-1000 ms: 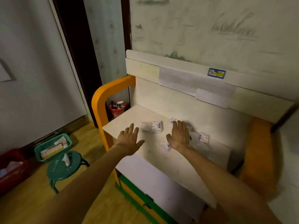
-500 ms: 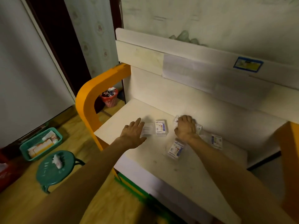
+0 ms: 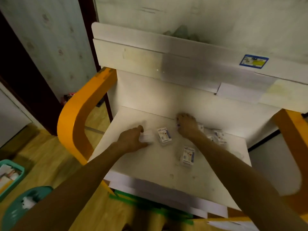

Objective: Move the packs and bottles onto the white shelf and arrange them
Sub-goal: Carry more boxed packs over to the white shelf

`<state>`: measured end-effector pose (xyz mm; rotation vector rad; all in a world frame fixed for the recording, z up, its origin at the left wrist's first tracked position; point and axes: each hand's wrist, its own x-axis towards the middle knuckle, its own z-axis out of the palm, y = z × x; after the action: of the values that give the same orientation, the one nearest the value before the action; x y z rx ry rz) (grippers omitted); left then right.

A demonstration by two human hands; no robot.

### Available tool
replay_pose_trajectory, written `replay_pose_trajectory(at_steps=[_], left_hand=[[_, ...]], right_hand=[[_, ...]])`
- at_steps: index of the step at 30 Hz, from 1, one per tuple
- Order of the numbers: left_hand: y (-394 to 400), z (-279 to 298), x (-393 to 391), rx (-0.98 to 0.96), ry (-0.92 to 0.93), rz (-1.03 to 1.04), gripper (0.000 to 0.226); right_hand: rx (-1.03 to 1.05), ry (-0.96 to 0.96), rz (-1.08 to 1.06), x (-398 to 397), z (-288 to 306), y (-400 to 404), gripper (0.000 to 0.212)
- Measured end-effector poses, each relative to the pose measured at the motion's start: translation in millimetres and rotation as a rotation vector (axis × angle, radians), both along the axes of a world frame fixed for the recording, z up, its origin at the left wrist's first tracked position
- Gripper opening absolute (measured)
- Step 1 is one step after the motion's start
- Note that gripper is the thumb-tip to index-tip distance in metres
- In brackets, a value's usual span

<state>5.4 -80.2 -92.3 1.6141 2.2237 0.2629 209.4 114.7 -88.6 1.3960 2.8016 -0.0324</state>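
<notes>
While no print is readable on the packs (image 3: pixel 164 134), a white pack (image 3: pixel 147 137) is pinched by the left hand (image 3: pixel 131 140) fingers on the white shelf (image 3: pixel 150 167); the right hand (image 3: pixel 187 125) fingers are curled over another, grip unclear

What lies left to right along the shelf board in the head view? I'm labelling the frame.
Orange side rail → left hand on a pale pack → printed pack → right hand → packs at the far right.

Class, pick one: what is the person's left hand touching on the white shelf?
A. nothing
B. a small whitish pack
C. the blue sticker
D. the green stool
B: the left hand rests against a small whitish pack on the white shelf.
</notes>
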Motion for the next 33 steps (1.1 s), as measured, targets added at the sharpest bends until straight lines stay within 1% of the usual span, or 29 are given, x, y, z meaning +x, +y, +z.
replay_pose_trajectory(at_steps=[2,5,7,13,17,22,25,29,31,33], left_hand=[[-2.3,-0.8,-17.0,0.004,-0.094,0.027,0.068],[-9.1,-0.8,-33.2,0.075,-0.164,0.069,0.060],[-14.6,-1.5,-37.6,0.118,-0.204,0.093,0.060],[-21.6,7.2,-21.2,0.221,-0.393,0.197,0.060],[-24.8,21.9,18.6,0.284,-0.416,0.145,0.049],[-36.9,32.0,92.0,0.349,-0.305,-0.019,0.059],[-49.0,27.7,147.2,0.304,-0.275,-0.142,0.063],[-72.0,6.9,229.7,0.235,-0.235,-0.301,0.068],[-81.7,-3.6,274.2,0.226,-0.203,-0.400,0.067],[-90.0,-10.7,321.2,0.205,-0.228,-0.469,0.068]], right_hand=[[-0.025,0.062,-0.016,-0.1,1.8,-4.5,0.036],[-0.063,0.220,-0.020,0.4,8.4,-17.8,0.057],[-0.044,0.283,-0.025,-1.3,14.9,-29.3,0.062],[-0.021,0.568,-0.114,-4.0,41.3,-65.3,0.057],[0.001,0.693,-0.164,18.9,51.2,-99.3,0.056],[0.006,0.818,-0.220,96.4,44.3,-144.5,0.052],[0.029,0.876,-0.228,160.5,32.6,-180.9,0.051],[0.022,0.895,-0.223,256.7,3.9,-237.6,0.048],[-0.027,0.923,-0.274,307.6,-14.4,-261.8,0.046],[-0.058,0.928,-0.364,358.3,-30.5,-282.4,0.047]])
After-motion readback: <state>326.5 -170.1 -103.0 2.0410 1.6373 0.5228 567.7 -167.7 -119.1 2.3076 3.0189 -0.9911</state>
